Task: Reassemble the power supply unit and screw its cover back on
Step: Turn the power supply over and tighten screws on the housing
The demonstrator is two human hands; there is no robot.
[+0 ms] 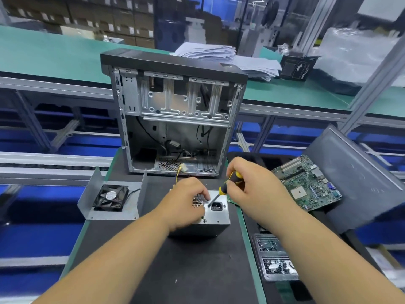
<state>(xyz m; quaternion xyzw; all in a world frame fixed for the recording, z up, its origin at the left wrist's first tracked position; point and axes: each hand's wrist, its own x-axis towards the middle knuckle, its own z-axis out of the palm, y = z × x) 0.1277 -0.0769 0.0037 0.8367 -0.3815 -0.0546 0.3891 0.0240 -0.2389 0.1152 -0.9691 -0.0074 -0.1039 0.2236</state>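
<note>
The grey metal power supply unit stands on the black mat, its face with the black power socket turned up towards me. My left hand lies curled over its honeycomb grille and steadies it. My right hand grips a yellow-and-black screwdriver, whose tip touches the face just left of the socket. The bent metal cover with a black fan on it lies to the left of the unit.
An open computer case stands upright behind the unit. A green motherboard lies on a grey panel to the right. Trays with small parts sit at the lower right. Paper stacks rest on the far green bench.
</note>
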